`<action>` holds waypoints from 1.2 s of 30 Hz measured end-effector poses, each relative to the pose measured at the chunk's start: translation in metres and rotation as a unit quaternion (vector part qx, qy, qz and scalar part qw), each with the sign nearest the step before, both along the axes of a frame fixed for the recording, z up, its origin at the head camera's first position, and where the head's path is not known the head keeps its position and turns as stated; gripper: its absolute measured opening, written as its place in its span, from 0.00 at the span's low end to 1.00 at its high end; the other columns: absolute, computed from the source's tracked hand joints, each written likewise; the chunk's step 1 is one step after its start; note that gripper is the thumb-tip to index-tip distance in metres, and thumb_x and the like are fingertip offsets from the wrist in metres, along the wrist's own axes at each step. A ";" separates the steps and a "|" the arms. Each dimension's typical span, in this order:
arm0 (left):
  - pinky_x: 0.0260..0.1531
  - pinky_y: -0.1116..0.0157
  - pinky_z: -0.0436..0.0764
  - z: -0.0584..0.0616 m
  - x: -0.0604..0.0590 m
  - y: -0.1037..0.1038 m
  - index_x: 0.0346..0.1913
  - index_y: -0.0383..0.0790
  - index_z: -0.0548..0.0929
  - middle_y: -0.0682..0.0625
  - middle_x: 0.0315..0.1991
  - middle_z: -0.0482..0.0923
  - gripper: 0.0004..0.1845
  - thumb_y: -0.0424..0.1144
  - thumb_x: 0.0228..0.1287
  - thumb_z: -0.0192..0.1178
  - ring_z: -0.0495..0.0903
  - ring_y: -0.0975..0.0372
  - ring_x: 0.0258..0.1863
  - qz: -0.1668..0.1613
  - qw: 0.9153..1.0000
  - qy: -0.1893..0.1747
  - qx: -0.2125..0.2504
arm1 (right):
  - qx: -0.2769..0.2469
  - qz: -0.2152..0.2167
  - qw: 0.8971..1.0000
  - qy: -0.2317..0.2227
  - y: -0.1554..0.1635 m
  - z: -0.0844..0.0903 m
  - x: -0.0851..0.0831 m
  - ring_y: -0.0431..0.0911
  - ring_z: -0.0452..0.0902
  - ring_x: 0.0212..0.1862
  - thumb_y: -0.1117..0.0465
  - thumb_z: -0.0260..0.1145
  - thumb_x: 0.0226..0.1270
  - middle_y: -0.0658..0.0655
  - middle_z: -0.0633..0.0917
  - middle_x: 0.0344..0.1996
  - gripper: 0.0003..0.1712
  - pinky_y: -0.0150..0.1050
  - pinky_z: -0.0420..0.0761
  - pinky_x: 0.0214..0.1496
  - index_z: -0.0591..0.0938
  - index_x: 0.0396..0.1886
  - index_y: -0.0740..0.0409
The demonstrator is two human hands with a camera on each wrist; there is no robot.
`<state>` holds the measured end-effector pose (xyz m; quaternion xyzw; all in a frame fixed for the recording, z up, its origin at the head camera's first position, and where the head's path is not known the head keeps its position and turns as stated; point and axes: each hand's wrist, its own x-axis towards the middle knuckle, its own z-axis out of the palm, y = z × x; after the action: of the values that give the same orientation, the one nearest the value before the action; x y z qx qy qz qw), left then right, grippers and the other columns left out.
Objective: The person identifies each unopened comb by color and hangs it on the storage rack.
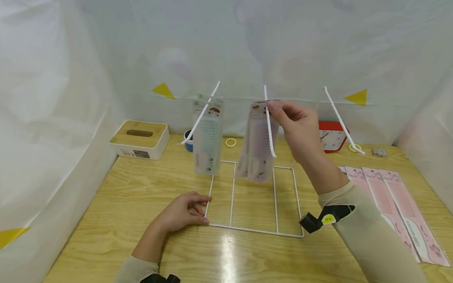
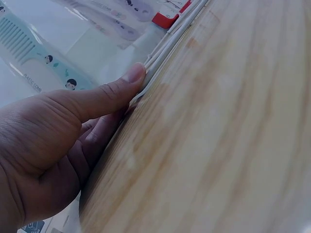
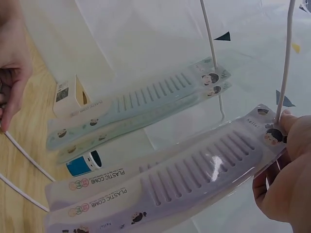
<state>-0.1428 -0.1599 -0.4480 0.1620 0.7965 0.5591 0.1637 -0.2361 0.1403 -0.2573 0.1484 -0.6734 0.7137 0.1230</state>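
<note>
Left hand (image 1: pixel 184 212) pinches the rack (image 1: pixel 277 233), right hand (image 1: pixel 300 128) a packet (image 3: pixel 251 119) containing a purple comb (image 3: pixel 201 177).

- A wood-grained table (image 1: pixel 116 200) is carrying everything here.
- A white wire frame (image 1: pixel 232 197) is lying flat across its middle.
- A tissue box (image 1: pixel 145 147) is sitting at the far left.
- A blue cup (image 1: pixel 189 147), two yellow rings (image 1: pixel 230 146), a red clock (image 1: pixel 332 140) and a small grey object (image 1: pixel 379 152) are lining the back.
- Pink packages (image 1: pixel 409 211) are lying side by side at right.
</note>
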 end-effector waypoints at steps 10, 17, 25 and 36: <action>0.41 0.70 0.87 -0.002 -0.004 -0.002 0.63 0.29 0.77 0.37 0.51 0.75 0.34 0.31 0.52 0.76 0.82 0.60 0.40 0.004 1.000 0.002 -0.009 | -0.012 0.004 1.000 0.001 0.000 -0.002 -0.019 0.40 0.79 0.45 0.58 0.72 0.65 0.44 0.89 0.37 0.08 0.30 0.80 0.43 0.91 0.41 0.55; 0.41 0.70 0.87 -0.004 -0.004 -0.004 0.64 0.32 0.78 0.39 0.50 0.76 0.34 0.35 0.53 0.77 0.82 0.61 0.39 0.009 1.000 0.009 -0.024 | 0.047 -0.024 0.999 -0.002 0.010 -0.011 -0.009 0.39 0.81 0.39 0.56 0.73 0.64 0.43 0.88 0.37 0.11 0.29 0.80 0.39 0.89 0.43 0.54; 0.40 0.71 0.86 -0.001 -0.004 -0.008 0.63 0.30 0.78 0.37 0.51 0.76 0.34 0.34 0.52 0.77 0.81 0.59 0.40 0.011 1.000 0.015 -0.023 | 0.094 -0.003 0.994 -0.050 0.046 -0.047 0.014 0.37 0.83 0.41 0.56 0.70 0.67 0.42 0.87 0.39 0.17 0.25 0.84 0.43 0.86 0.52 0.59; 0.41 0.70 0.87 0.001 -0.003 -0.007 0.63 0.30 0.78 0.37 0.51 0.76 0.34 0.33 0.53 0.76 0.82 0.58 0.40 0.010 1.000 0.013 -0.015 | 0.153 0.016 0.983 -0.102 0.111 -0.117 0.012 0.33 0.84 0.42 0.56 0.68 0.69 0.38 0.86 0.44 0.23 0.24 0.84 0.45 0.80 0.61 0.62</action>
<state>-0.1457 -0.1664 -0.4475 0.1588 0.8084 0.5465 0.1503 -0.2241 0.2517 -0.3742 0.1029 -0.7814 0.6152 0.0183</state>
